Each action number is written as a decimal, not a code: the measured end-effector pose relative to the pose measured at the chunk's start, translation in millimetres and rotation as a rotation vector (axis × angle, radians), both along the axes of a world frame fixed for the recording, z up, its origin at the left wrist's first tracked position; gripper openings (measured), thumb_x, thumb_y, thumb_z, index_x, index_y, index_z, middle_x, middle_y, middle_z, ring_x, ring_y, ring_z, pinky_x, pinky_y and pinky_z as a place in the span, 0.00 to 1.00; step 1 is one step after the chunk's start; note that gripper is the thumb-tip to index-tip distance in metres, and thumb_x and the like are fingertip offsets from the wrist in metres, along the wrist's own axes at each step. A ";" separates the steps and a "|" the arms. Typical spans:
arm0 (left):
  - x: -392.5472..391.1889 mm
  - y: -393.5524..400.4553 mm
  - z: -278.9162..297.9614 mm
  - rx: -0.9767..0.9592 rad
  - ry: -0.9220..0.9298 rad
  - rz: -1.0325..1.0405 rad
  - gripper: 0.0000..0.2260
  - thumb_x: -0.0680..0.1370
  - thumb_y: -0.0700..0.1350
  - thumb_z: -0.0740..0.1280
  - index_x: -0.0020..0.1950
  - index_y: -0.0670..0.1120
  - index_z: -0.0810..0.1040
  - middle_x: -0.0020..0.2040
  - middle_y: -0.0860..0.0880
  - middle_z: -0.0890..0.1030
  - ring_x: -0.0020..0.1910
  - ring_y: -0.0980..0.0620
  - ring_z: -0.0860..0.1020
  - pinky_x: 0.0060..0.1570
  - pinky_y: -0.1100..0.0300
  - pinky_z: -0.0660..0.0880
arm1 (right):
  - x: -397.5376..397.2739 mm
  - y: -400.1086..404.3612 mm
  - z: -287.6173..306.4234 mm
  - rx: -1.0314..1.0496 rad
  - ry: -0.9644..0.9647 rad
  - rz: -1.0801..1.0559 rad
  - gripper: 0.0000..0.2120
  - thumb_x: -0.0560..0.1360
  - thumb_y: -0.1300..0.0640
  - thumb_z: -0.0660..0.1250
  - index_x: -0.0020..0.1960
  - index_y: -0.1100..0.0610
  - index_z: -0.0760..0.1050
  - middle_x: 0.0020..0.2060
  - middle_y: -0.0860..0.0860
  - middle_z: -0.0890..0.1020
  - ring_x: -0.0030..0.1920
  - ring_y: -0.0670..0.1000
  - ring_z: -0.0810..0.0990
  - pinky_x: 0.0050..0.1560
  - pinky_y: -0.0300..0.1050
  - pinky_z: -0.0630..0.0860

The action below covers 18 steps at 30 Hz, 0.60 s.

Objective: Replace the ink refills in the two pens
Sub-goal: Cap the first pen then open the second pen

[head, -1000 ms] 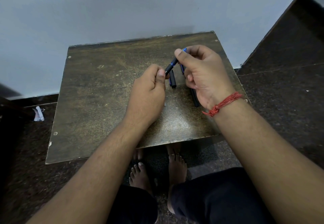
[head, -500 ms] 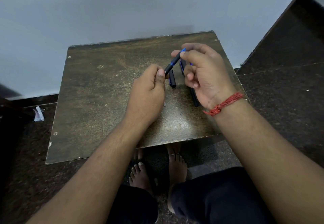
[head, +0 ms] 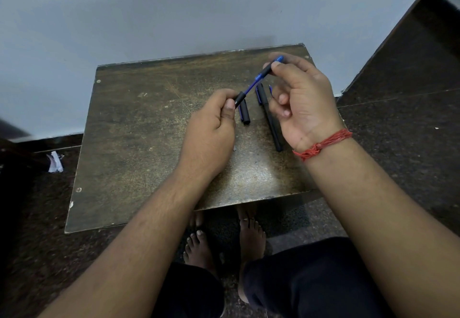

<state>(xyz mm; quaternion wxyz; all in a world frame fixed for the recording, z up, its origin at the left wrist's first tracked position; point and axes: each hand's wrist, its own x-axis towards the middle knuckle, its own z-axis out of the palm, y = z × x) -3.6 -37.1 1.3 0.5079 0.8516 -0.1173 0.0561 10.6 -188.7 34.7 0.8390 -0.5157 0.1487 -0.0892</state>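
Pen (head: 258, 78) in both hands' grip | scratched brown table (head: 139, 143) | dark floor (head: 410, 131), grey wall (head: 174, 6)

Barrel (head: 240, 98) mostly buried inside left hand (head: 211, 128). Refill (head: 252, 86) tip end lost under right hand's (head: 303, 103) fingertips (head: 277, 65). Thin blue piece (head: 270, 90), perhaps a spare refill, half hidden behind right hand. Near tabletop (head: 139, 143) edge covered by forearms.

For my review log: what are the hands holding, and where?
Left hand pinches the pen barrel at its open end; right hand pinches the tip section of the emerging refill.
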 end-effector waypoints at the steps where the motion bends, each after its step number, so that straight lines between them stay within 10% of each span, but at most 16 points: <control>1: -0.2 0.0 0.2 -0.003 -0.004 -0.003 0.10 0.85 0.47 0.57 0.58 0.53 0.77 0.30 0.56 0.74 0.28 0.61 0.72 0.28 0.68 0.66 | 0.2 -0.7 0.3 0.025 -0.003 -0.014 0.06 0.78 0.67 0.65 0.49 0.59 0.78 0.44 0.55 0.82 0.23 0.45 0.64 0.21 0.35 0.56; 9: -1.2 0.1 0.4 -0.038 0.013 -0.006 0.11 0.85 0.46 0.56 0.61 0.52 0.77 0.31 0.56 0.75 0.26 0.61 0.72 0.28 0.70 0.65 | 5.3 -17.1 -0.6 0.101 -0.016 -0.234 0.04 0.79 0.65 0.66 0.51 0.57 0.76 0.34 0.50 0.83 0.23 0.44 0.67 0.21 0.35 0.58; 18: -0.7 -0.2 -0.9 -0.070 0.012 0.006 0.10 0.85 0.47 0.56 0.58 0.54 0.76 0.30 0.55 0.74 0.25 0.61 0.72 0.27 0.71 0.65 | 5.5 -35.0 -10.4 -0.976 0.102 -0.147 0.06 0.77 0.54 0.68 0.50 0.51 0.83 0.40 0.45 0.83 0.43 0.45 0.81 0.45 0.37 0.76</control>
